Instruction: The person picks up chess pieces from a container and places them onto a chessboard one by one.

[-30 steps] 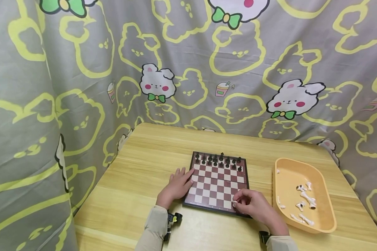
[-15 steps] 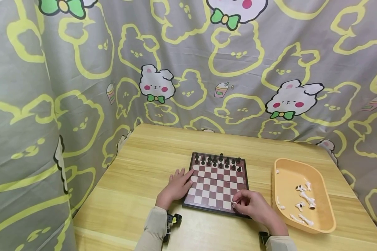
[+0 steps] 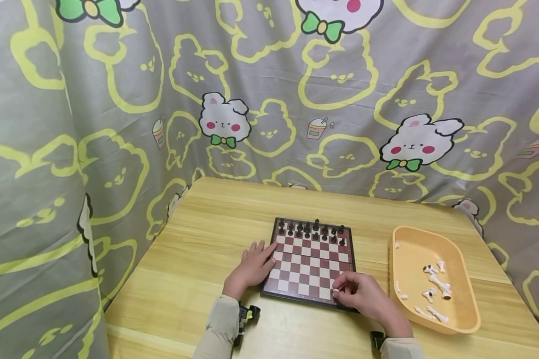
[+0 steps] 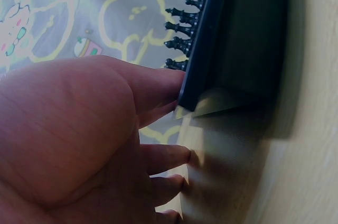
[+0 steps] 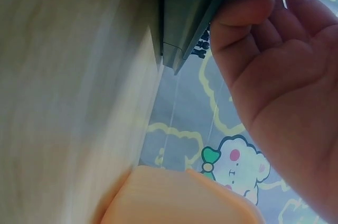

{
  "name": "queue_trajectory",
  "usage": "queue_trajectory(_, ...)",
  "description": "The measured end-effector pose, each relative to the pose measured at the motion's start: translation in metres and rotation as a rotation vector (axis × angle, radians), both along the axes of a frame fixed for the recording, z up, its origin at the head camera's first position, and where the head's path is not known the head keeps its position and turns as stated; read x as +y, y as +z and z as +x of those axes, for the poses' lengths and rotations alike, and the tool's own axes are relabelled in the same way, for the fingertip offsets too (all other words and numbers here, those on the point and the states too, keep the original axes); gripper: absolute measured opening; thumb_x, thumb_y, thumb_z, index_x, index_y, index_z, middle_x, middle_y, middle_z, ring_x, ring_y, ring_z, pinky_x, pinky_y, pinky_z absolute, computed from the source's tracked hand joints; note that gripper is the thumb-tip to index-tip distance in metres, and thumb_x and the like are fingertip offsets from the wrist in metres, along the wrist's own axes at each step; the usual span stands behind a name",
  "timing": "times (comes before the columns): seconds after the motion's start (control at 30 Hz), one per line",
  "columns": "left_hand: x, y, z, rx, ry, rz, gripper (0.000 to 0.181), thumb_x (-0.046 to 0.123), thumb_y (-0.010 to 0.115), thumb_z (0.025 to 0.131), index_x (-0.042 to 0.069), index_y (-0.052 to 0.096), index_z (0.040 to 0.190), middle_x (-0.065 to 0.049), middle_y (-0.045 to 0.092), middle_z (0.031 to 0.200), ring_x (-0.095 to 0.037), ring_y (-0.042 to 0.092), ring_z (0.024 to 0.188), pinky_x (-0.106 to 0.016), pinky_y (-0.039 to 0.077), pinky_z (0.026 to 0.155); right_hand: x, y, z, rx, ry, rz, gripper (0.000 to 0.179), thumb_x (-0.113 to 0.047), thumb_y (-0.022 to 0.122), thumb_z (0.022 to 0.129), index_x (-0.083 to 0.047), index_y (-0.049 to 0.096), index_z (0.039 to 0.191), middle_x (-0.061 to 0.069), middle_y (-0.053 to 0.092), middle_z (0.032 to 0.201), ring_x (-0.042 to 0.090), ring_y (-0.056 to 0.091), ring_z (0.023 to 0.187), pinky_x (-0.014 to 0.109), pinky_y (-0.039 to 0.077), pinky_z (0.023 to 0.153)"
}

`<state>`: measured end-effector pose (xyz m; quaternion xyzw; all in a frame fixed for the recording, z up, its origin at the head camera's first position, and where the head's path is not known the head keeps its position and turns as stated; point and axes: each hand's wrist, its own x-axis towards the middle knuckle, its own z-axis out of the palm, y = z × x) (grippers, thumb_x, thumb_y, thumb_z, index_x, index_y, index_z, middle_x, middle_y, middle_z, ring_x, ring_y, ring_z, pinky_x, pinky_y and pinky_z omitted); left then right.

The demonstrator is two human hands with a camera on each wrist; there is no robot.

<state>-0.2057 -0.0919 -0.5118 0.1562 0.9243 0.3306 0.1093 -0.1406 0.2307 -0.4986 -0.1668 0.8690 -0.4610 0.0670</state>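
Observation:
A brown-and-white chessboard (image 3: 299,274) lies on the table, with two rows of black chess pieces (image 3: 316,235) along its far side. At its left edge rests my left hand (image 3: 250,265), fingers spread and relaxed, thumb and forefinger at the board's rim. In the left wrist view the other fingertips touch the tabletop. Over the near right corner of the board, my right hand (image 3: 362,293) pinches a small white chess piece (image 3: 335,290) between thumb and forefinger. Most of that piece is hidden by the fingers, so I cannot tell which piece it is.
Right of the board stands an orange-yellow plastic tray (image 3: 410,259) with several white chess pieces (image 3: 440,285) lying in it. The wooden table (image 3: 197,234) reaches back to a grey curtain (image 3: 269,164) with cartoon rabbits, which also hangs along the left side.

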Motion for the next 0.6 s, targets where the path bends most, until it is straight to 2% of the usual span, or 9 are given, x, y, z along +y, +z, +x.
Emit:
queue_trajectory(0.27, 0.001, 0.002, 0.0, -0.001, 0.001, -0.004, 0.052, 0.025, 0.044, 0.11, 0.011, 0.039, 0.161, -0.033, 0.023, 0.164, -0.054, 0.01, 0.154, -0.068, 0.006, 0.122, 0.0, 0.002, 0.0, -0.009, 0.005, 0.008, 0.015, -0.011, 0.081, 0.085, -0.011, 0.071, 0.096, -0.004, 0.059, 0.073, 0.005, 0.054, 0.066, 0.023, 0.047, 0.057)
queue_trajectory(0.5, 0.001, 0.003, 0.001, 0.011, -0.001, -0.003, 0.052, 0.024, 0.045, 0.11, 0.01, 0.04, 0.16, -0.034, 0.024, 0.163, -0.054, 0.011, 0.153, -0.069, 0.008, 0.122, 0.004, 0.009, 0.003, -0.059, -0.013, 0.01, 0.028, -0.017, 0.085, 0.082, -0.009, 0.071, 0.105, -0.001, 0.063, 0.081, 0.01, 0.058, 0.071, 0.025, 0.051, 0.062)
queue_trajectory(0.6, 0.001, 0.003, 0.003, 0.018, 0.003, -0.001, 0.052, 0.024, 0.046, 0.11, 0.009, 0.041, 0.159, -0.035, 0.025, 0.163, -0.055, 0.012, 0.153, -0.07, 0.008, 0.121, 0.007, 0.013, 0.006, -0.033, -0.019, -0.008, 0.025, -0.019, 0.083, 0.086, -0.008, 0.071, 0.105, -0.001, 0.064, 0.082, 0.011, 0.059, 0.072, 0.025, 0.051, 0.063)
